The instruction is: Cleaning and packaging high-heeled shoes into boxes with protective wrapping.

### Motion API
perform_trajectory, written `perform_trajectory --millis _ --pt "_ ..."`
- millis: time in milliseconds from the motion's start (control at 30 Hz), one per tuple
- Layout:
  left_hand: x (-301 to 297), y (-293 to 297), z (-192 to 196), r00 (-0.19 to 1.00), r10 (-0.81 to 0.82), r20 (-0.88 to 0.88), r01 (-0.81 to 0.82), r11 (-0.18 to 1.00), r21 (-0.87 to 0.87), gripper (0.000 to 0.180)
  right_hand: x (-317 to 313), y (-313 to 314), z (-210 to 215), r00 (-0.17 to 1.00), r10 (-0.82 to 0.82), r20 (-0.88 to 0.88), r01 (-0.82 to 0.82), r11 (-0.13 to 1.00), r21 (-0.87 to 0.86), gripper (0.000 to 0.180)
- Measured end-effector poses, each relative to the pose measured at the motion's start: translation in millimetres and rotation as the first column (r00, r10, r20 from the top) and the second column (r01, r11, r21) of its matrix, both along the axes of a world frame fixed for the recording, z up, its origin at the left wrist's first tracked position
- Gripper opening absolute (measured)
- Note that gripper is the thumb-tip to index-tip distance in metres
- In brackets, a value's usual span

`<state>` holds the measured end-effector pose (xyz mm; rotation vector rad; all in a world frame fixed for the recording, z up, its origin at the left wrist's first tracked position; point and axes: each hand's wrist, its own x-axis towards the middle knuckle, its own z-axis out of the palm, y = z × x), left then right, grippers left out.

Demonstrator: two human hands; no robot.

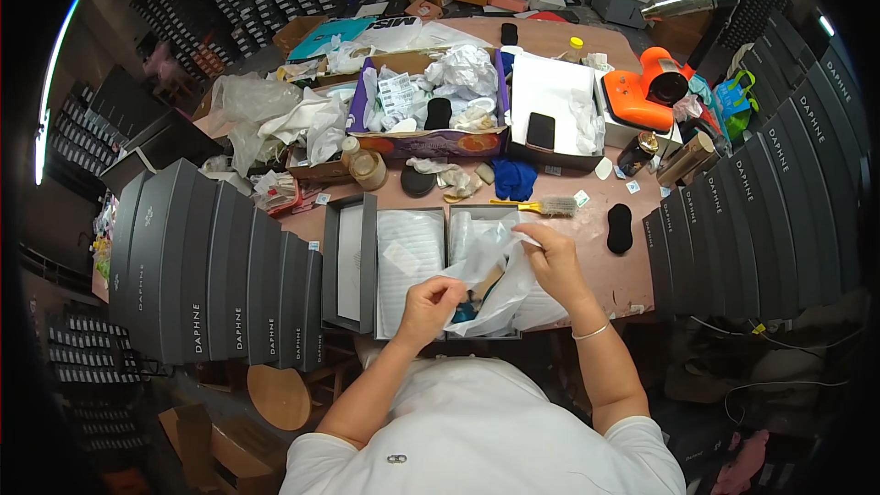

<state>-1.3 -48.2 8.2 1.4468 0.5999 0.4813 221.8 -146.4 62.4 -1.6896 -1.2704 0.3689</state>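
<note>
- Two hands on one sheet of white tissue paper [490, 280]: left hand [428, 305] pinched shut on its lower edge, right hand [553, 257] gripping its upper corner.
- Beneath, an open grey shoe box [458, 215] at the bench's near edge, with something blue and tan partly wrapped inside.
- Beside it, the box lid [348, 261] standing on its left.
- Beyond, a yellow-handled brush [541, 206] and a blue cloth [513, 179] mid-bench.
- Flanking both ends, rows of dark boxes [220, 266].
</note>
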Motion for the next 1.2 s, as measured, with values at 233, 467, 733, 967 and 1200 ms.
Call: perform_trajectory --millis 233,467,733,967,1200 --pt "-35.7 -32.1 31.8 0.979 0.016 -0.204 -0.188 0.46 -0.868 0.059 -105.1 3.6 13.9 0.829 0.559 -0.022 -0.554 0.827 0.098 0.043" --pt "-69.8 9.6 -4.6 0.918 0.39 0.068 -0.303 0.803 -0.514 0.047 -85.3 -57.5 -58.9 0.189 0.264 -0.946 -0.647 0.758 0.082 0.063" --pt "57.9 37.8 -37.7 0.939 0.335 0.082 -0.303 0.914 -0.269 0.04 -86.3 -56.0 -35.9 0.85 0.186 -0.492 -0.334 0.914 -0.232 0.099" --pt "99.1 20.6 -116.9 0.918 0.26 -0.298 -0.326 0.924 -0.198 0.043 -65.8 -0.2 -175.5 0.95 0.001 0.314 0.146 0.883 -0.446 0.069" --pt "-20.0 18.5 -41.1 0.869 0.449 -0.207 -0.191 0.691 0.697 0.055 -56.4 23.3 -152.9 0.876 0.076 0.476 0.226 0.808 -0.545 0.045"
